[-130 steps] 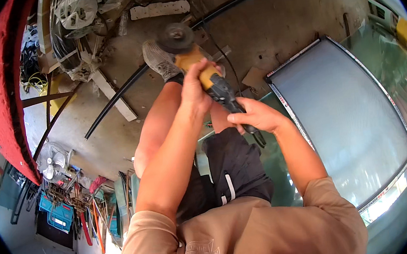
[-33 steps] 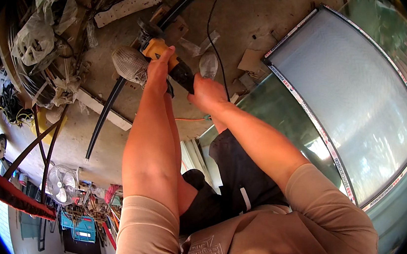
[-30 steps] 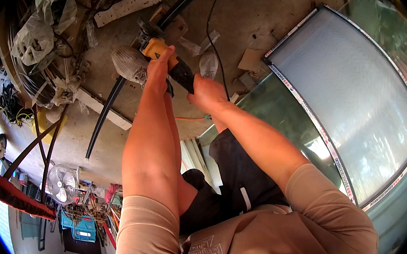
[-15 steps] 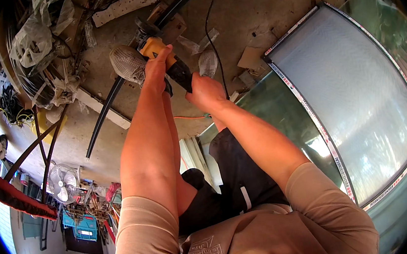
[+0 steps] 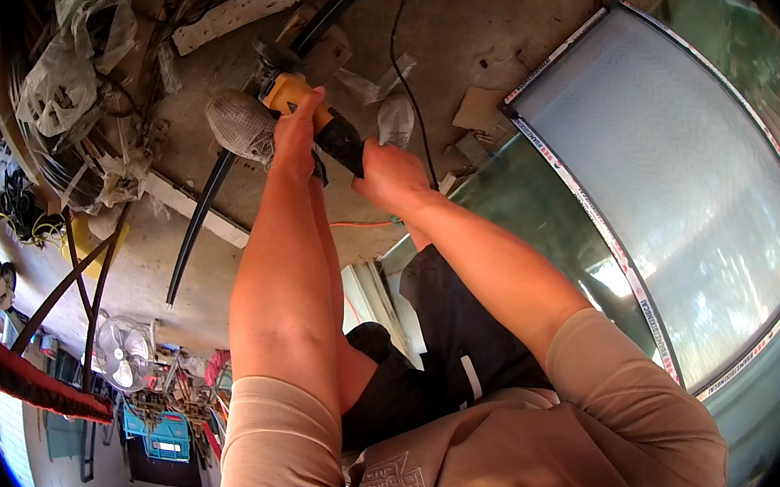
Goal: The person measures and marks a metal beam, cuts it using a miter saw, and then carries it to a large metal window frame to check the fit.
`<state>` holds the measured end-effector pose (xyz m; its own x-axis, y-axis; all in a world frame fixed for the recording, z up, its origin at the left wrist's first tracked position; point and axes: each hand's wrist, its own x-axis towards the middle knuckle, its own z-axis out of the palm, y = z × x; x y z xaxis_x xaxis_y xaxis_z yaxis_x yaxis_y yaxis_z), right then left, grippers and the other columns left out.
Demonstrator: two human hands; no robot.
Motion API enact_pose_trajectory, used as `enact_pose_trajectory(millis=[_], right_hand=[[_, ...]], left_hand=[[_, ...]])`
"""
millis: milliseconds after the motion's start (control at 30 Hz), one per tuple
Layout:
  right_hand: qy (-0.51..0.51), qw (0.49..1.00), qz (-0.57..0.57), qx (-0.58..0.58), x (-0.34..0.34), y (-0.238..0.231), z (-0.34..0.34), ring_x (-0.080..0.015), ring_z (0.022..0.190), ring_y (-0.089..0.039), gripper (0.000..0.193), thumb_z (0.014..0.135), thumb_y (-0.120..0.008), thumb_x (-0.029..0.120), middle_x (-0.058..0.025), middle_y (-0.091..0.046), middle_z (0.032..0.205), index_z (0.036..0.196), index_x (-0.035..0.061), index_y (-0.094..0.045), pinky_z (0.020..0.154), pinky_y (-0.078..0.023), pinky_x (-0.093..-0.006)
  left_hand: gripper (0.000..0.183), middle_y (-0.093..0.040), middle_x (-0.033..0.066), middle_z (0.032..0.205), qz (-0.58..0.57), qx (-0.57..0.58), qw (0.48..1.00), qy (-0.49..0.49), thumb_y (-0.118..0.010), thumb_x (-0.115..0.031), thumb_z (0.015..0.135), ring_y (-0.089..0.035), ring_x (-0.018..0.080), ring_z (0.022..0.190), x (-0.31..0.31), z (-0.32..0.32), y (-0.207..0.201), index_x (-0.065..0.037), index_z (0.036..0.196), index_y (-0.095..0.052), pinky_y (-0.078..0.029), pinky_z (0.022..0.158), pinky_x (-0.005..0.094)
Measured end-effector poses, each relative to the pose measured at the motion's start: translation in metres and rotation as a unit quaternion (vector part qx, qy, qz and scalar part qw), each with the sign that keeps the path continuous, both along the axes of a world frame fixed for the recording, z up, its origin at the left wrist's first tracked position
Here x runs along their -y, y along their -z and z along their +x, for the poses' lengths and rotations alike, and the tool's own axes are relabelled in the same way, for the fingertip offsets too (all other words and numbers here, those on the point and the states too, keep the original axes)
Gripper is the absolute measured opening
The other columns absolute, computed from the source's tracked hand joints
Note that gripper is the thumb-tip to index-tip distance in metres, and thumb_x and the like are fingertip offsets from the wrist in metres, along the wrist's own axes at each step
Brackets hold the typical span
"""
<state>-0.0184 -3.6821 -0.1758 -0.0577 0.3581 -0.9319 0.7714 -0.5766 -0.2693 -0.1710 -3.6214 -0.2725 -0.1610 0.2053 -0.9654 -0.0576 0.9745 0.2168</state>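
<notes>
Both of my hands grip a yellow and black angle grinder (image 5: 291, 92), its guarded head pointing away from me. My left hand (image 5: 296, 132) is wrapped round the front of the yellow body. Round the dark rear handle is my right hand (image 5: 390, 169). The grinder's head is over a long black strip (image 5: 201, 212) that runs slantwise along the floor, near a wooden block (image 5: 328, 55). My left shoe (image 5: 240, 124) is on or just beside the strip; I cannot tell whether the disc touches it. My right shoe (image 5: 395, 121) stands right of the grinder.
A black cable (image 5: 398, 52) trails over the floor on the right. Framed glass panels (image 5: 666, 157) lean at the right. Plastic bags and wire bundles (image 5: 61, 97) heap at the far left. A white block (image 5: 236, 17) lies ahead, a fan (image 5: 123, 351) stands lower left.
The view has shifted slightly. My hands and the grinder keep nearly the same place over the strip, with the same grip.
</notes>
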Motion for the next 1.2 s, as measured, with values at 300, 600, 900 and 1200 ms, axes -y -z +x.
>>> enact_pose_trajectory(millis=[300, 600, 900, 1200], right_hand=[[0.012, 1.000, 0.008, -0.005, 0.004, 0.002, 0.000, -0.0446, 0.098, -0.072, 0.046, 0.080, -0.079, 0.024, -0.0259, -0.073, 0.098, 0.111, -0.0021, -0.058, 0.087, -0.057, -0.0524], [-0.001, 1.000, 0.018, -0.001, 0.002, 0.002, 0.003, -0.0435, 0.097, -0.072, 0.044, 0.080, -0.079, 0.024, -0.0255, -0.074, 0.098, 0.110, -0.0009, -0.057, 0.085, -0.057, -0.0517], [-0.001, 1.000, 0.014, 0.006, 0.001, 0.001, 0.010, -0.0432, 0.096, -0.073, 0.046, 0.080, -0.077, 0.024, -0.0250, -0.074, 0.097, 0.112, -0.0008, -0.056, 0.085, -0.058, -0.0513], [0.010, 1.000, 0.017, 0.004, 0.003, 0.004, 0.011, -0.0430, 0.096, -0.073, 0.046, 0.079, -0.078, 0.023, -0.0247, -0.074, 0.097, 0.112, -0.0009, -0.056, 0.084, -0.058, -0.0513]], left_hand=[[0.077, -0.062, 0.0091, 0.125, -0.007, 0.034, 0.999, 0.040, -0.085, -0.058, 0.078, -0.056, 0.0244, 0.115, -0.001, -0.002, -0.003, -0.006, 0.131, -0.064, -0.039, 0.100, 0.0432], [0.068, -0.066, 0.0068, 0.117, 0.015, 0.033, 0.999, 0.004, -0.085, -0.051, 0.082, -0.060, 0.0207, 0.106, 0.003, -0.005, 0.004, -0.003, 0.126, -0.066, -0.043, 0.096, 0.0382], [0.066, -0.067, 0.0046, 0.111, 0.031, 0.032, 0.999, 0.015, -0.086, -0.051, 0.081, -0.061, 0.0193, 0.102, 0.001, 0.005, 0.004, -0.003, 0.123, -0.068, -0.043, 0.093, 0.0367], [0.063, -0.069, 0.0056, 0.103, 0.020, 0.002, 0.999, 0.032, -0.086, -0.050, 0.079, -0.063, 0.0182, 0.093, -0.002, 0.008, 0.004, -0.001, 0.116, -0.071, -0.046, 0.086, 0.0351]])
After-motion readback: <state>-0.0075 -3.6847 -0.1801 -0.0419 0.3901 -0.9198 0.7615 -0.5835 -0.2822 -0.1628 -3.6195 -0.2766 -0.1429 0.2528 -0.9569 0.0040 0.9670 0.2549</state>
